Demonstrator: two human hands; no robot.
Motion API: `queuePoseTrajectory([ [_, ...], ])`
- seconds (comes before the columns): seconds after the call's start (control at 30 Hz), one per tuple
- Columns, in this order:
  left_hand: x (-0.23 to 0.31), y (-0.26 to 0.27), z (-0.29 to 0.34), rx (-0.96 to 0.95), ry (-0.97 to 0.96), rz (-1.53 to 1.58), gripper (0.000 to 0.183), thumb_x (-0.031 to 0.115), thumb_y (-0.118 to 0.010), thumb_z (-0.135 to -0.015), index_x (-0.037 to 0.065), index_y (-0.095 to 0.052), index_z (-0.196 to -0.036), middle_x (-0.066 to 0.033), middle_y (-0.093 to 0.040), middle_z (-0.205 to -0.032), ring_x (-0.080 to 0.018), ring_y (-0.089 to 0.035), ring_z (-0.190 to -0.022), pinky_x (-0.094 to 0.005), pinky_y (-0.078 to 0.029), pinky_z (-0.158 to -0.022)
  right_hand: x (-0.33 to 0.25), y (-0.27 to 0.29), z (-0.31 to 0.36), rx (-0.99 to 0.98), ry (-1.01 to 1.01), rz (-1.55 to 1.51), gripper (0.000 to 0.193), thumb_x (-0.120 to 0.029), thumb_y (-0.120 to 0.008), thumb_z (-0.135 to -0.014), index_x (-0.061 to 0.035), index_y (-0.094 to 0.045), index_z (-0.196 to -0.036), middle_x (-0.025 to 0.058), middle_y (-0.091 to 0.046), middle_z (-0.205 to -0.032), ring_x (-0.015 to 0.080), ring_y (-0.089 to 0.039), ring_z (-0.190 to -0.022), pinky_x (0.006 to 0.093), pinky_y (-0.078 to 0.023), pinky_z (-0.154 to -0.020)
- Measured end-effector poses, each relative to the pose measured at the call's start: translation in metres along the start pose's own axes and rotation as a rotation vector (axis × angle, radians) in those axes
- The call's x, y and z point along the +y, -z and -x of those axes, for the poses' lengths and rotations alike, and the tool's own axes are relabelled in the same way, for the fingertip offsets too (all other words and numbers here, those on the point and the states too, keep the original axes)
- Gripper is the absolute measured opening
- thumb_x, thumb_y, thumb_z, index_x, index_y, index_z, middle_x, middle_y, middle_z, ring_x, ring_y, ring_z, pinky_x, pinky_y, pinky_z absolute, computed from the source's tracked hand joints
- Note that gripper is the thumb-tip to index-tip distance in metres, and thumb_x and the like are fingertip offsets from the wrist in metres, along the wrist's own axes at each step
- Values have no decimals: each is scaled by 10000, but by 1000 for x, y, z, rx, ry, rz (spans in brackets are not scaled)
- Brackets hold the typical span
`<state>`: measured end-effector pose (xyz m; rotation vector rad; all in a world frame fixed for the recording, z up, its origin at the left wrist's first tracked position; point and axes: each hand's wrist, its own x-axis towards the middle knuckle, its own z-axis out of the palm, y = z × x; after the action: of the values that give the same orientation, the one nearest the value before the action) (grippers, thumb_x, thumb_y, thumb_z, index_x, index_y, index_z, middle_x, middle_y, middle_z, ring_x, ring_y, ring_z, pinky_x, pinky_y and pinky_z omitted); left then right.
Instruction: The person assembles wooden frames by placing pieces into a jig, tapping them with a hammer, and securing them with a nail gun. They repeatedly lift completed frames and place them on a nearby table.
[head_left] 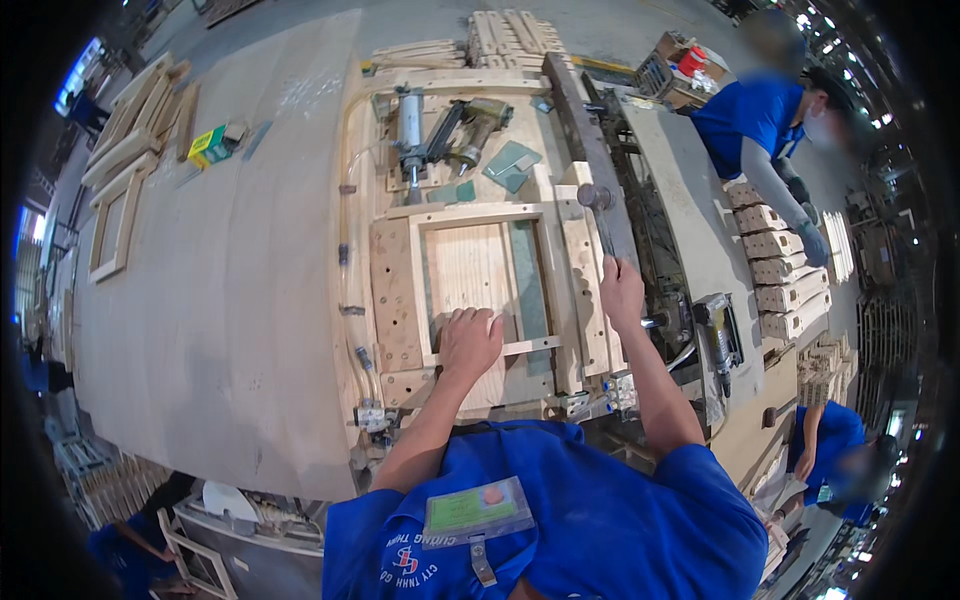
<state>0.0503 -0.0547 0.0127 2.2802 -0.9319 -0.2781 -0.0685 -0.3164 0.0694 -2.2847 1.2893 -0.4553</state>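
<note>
Badge (478, 513) hangs on blue shirt (630, 510) | left hand (472, 345) lies over wooden frame (548, 275), fingers loosely spread | right hand (623, 292) grips hammer (596, 200), fingers curled tight

Grn/yel box (208, 148) on tabletop (240, 260), blue-shirted co-worker (748, 128) upper R.

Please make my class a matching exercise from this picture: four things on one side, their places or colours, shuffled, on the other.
Things:
1. Hammer
2. Left hand
3. Small box
4. Badge

Places or colours:
A. yellow and green, on the tabletop
B. against the blue shirt
C. in the right hand
D. over the wooden frame's near rail

Pairs: 1-C, 2-D, 3-A, 4-B
</note>
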Motion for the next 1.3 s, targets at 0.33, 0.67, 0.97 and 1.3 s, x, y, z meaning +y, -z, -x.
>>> queuePoseTrajectory([
  [0.33, 7, -1, -3, -69, 3, -48, 296, 326, -669, -1017, 65, -790, -1085, -138, -766, -1058, -341, -676, -1064, -479, -540, -947, 36, 3, 2, 44, 85, 281, 299, -241, -715, -990, -45, -659, -1208, 255, -674, -1190, 468, -675, -1097, 560, -566, -889],
  [0.67, -4, -4, 3, -38, -56, -46, 241, 294, -703, -997, 80, -800, -1052, -114, -771, -986, -339, -691, -997, -465, -533, -917, 125, 160, 29, 264, -114, 493, 662, -77, -776, -862, -84, -537, -1480, 259, -636, -1284, 468, -629, -1197, 546, -528, -987],
  [0.97, 30, -21, 18, -15, -192, 218, 152, 210, -724, -968, 75, -776, -1016, -117, -764, -984, -353, -700, -964, -477, -527, -918, 186, 170, 30, 136, -63, 429, 629, -117, -712, -879, -66, -498, -1469, 295, -704, -1205, 516, -662, -1116, 569, -539, -938],
  [1.3, 79, 3, 51, -320, -142, 570, 222, 232, -711, -1009, 39, -774, -1101, -153, -776, -1069, -371, -727, -1026, -464, -567, -908, 40, 219, 93, -150, -437, -302, 272, -266, -674, -1053, -18, -653, -1164, 16, -615, -766, 96, -600, -588, 301, -498, -491],
])
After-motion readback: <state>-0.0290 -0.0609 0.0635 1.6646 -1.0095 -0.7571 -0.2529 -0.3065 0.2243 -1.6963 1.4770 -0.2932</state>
